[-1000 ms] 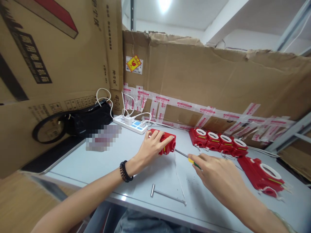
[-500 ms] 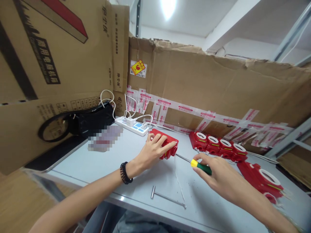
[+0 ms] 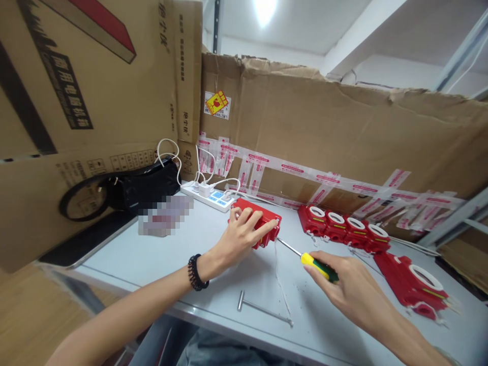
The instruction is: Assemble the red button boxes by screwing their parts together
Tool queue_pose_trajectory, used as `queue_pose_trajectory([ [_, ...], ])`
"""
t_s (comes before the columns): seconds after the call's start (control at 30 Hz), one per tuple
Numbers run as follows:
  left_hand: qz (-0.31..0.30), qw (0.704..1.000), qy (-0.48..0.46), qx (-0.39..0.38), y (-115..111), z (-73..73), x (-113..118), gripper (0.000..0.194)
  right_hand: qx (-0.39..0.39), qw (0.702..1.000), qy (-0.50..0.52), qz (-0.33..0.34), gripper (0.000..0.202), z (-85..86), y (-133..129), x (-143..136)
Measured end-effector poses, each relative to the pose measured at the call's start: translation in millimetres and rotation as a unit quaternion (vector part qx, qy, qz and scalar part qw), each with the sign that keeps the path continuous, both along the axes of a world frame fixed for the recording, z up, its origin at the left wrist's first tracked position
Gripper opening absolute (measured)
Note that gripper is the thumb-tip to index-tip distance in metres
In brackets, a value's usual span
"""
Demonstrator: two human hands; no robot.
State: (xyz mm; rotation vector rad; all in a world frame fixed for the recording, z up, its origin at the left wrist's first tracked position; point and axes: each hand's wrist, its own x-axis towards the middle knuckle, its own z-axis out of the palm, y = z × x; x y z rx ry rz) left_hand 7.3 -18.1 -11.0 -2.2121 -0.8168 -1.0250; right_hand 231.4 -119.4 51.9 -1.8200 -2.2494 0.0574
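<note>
Near the middle of the table a red housing [image 3: 267,209] stands tilted under my left hand [image 3: 244,231], whose fingers are wrapped over its top and side. My right hand [image 3: 343,277] grips a screwdriver [image 3: 316,265] with a yellow and green handle. Its metal shaft points left, and the tip sits at the lower right corner of the housing; whether it touches is too small to tell. From that corner a thin white cord [image 3: 280,284] hangs down onto the table. A metal T-handle wrench [image 3: 263,310] lies in front of both hands.
Several red housings with white rings [image 3: 335,223] stand in a row at the back right, and a larger red housing [image 3: 415,284] lies nearer. A white power strip [image 3: 213,198] with plugs and a black bag [image 3: 152,188] are at the left. Cardboard [image 3: 324,132] walls the table's back.
The screwdriver's handle has shifted slightly right and down in my right hand, and its grip now shows more yellow. My left hand stays on the red housing.
</note>
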Motion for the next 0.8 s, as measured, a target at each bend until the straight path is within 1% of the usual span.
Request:
queue_pose_trajectory([
  [0.03,-0.004,1.000,0.004,0.007,-0.1,0.1,-0.5,0.051,-0.017,1.000,0.019,0.009,0.032,-0.1,0.4,0.0],
  [0.1,-0.012,1.000,0.003,0.017,-0.7,0.2,-1.2,0.049,-0.085,0.991,0.099,0.024,0.036,-1.7,2.4,1.5],
  [0.13,-0.016,1.000,-0.001,0.023,-1.1,0.3,-1.4,0.049,-0.134,0.978,0.156,0.024,0.038,-3.4,3.9,2.8],
  [0.2,-0.017,0.999,-0.003,0.032,-1.8,0.4,-1.4,0.047,-0.226,0.938,0.262,0.009,0.039,-8.4,7.4,5.6],
  [0.23,-0.016,0.999,-0.001,0.035,-2.0,0.4,-1.3,0.047,-0.256,0.920,0.296,0.001,0.037,-11.3,9.1,6.7],
  [0.27,-0.014,0.999,0.003,0.038,-2.1,0.2,-1.1,0.046,-0.267,0.910,0.318,-0.007,0.035,-14.4,10.6,7.5],
  [0.33,-0.011,0.999,0.014,0.039,-1.5,-0.7,-0.7,0.046,-0.255,0.907,0.335,-0.022,0.034,-20.0,12.7,7.6],
  [0.4,-0.005,0.999,0.022,0.031,-0.4,-2.0,-0.7,0.047,-0.222,0.913,0.341,-0.037,0.038,-24.4,13.2,6.6],
  [0.47,0.005,0.999,0.028,0.022,0.6,-3.2,-1.0,0.050,-0.188,0.922,0.336,-0.041,0.034,-27.5,12.6,5.4],
  [0.5,0.009,0.999,0.031,0.020,1.0,-3.5,-1.2,0.051,-0.167,0.932,0.321,-0.037,0.030,-28.6,12.0,5.1],
  [0.6,0.008,0.999,0.035,0.028,1.2,-3.5,-1.1,0.049,-0.083,0.969,0.234,-0.022,0.022,-31.9,9.8,6.3],
  [0.67,0.007,0.999,0.037,0.035,1.2,-3.1,-0.9,0.049,-0.025,0.986,0.165,-0.019,0.023,-34.5,8.6,8.3],
  [0.8,0.013,0.998,0.041,0.036,3.1,-3.4,-0.9,0.051,0.049,0.996,0.065,-0.022,0.029,-41.2,8.7,10.4],
])
